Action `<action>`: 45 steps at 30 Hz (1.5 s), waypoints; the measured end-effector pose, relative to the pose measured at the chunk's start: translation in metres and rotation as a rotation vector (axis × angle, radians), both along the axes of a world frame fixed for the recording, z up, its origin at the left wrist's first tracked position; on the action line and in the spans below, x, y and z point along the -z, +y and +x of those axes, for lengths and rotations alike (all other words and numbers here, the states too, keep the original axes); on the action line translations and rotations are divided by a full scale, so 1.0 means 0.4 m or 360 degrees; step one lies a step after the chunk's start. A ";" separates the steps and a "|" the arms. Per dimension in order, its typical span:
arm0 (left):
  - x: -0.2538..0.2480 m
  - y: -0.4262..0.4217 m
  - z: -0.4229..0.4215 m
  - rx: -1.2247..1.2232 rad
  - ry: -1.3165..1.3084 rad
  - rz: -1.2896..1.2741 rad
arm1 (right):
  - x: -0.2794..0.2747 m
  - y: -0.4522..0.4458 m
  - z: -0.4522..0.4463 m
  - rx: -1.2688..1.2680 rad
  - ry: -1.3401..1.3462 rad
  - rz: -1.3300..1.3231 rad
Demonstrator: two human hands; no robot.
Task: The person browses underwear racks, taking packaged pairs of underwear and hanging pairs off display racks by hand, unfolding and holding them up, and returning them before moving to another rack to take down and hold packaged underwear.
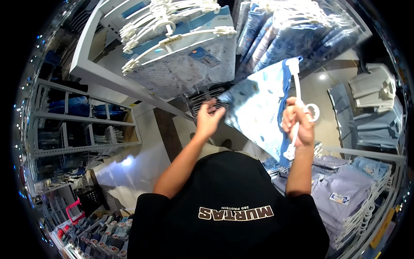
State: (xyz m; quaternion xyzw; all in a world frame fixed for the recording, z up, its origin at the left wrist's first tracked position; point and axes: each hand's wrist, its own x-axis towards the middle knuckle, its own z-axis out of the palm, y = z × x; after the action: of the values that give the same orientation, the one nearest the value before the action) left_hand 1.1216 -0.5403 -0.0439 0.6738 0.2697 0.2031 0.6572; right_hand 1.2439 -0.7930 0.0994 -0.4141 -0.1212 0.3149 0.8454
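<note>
The right hand has its grip wrapped round the middle of a white hanger, whose ring-shaped hook sticks out to the right of the knuckles. From the hanger's clips at both ends a pale blue printed garment with a darker blue band along its clipped edge spreads out to the left, held up in front of the person's black shirt. The left hand is raised just beside the garment's far corner, its grip loose, thumb and fingers parted and slightly bent; the overlap makes it hard to say whether a fingertip brushes the fabric. Beyond the hands, a pale grey patterned item with a blue label hangs at the front of a white-framed rack, and blue garments hang close together to its right. Lilac garments on white hangers lie near the right forearm, with a cream shirt farther off above them. On the left, white shelving carries dark blue items, beside a pale tiled floor.
</note>
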 end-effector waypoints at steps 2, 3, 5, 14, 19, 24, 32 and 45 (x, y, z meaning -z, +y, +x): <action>-0.011 -0.045 -0.019 0.0276 -0.0075 -0.0088 | 0.027 0.060 -0.033 -0.0003 -0.0038 -0.0257; -0.036 -0.064 -0.026 0.0466 -0.0095 -0.0270 | 0.034 0.088 -0.048 -0.0008 -0.0042 -0.0436; -0.121 -0.084 -0.041 0.0724 0.0013 -0.0199 | 0.065 0.141 -0.068 -0.0094 -0.0102 -0.0409; -0.229 -0.091 -0.091 0.0665 -0.0008 0.0397 | 0.140 0.232 -0.108 -0.0237 -0.0412 -0.0609; -0.191 -0.088 -0.100 0.0613 0.0084 -0.0246 | 0.206 0.254 -0.132 -0.0250 -0.0193 -0.0548; -0.183 -0.071 -0.100 0.0529 0.0298 -0.0546 | 0.191 0.278 -0.127 -0.0369 -0.0170 -0.0537; -0.151 0.012 -0.170 0.0323 0.0228 -0.0290 | 0.091 0.309 -0.035 -0.0324 -0.0676 -0.0867; -0.120 0.078 -0.263 0.0450 0.0466 0.0102 | -0.243 0.670 0.027 0.0621 -0.2734 -0.1045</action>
State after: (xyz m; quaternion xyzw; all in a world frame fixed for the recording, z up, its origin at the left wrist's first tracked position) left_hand 1.0162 -0.5089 0.0041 0.7479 0.2585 0.0174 0.6112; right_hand 1.2548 -0.5251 0.1966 -0.7355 -0.5369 -0.2273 0.3451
